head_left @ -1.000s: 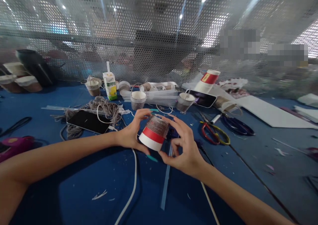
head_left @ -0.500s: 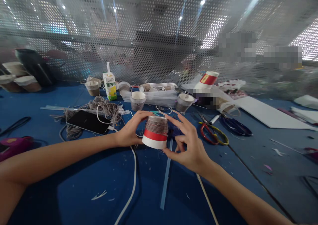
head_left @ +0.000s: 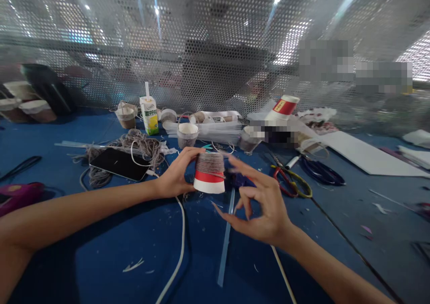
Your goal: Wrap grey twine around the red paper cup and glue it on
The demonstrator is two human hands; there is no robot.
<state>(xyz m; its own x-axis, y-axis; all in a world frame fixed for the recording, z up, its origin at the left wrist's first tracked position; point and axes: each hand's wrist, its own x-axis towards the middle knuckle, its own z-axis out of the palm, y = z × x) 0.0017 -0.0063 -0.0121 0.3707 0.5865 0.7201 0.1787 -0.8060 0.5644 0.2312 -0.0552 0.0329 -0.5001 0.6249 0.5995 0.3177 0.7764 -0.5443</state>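
Note:
A paper cup [head_left: 209, 173] is held upside down above the blue table, its narrow end wound with grey-brown yarn and a red band and white rim showing below. My left hand [head_left: 178, 173] grips it from the left side, thumb low and fingers at the top. Just to the right, my right hand [head_left: 260, 201] is off the cup, thumb and fingers apart, fingertips slightly blurred. Behind the right fingers, a dark blue object [head_left: 240, 180] is partly hidden. Under that hand a clear glue stick [head_left: 225, 246] lies on the table.
Grey yarn [head_left: 143, 145] and a black phone [head_left: 119, 164] lie at left, near a white cable [head_left: 179, 250]. Scissors [head_left: 294, 183] rest at right. Yarn-covered cups, including one with a handle [head_left: 187, 136], and a drink carton [head_left: 149, 116] line the back. A magenta glue gun [head_left: 22, 194] sits far left.
My right hand has let go of the cup and moved slightly right and down, its fingers spreading. The cup stays in my left hand, raised a little.

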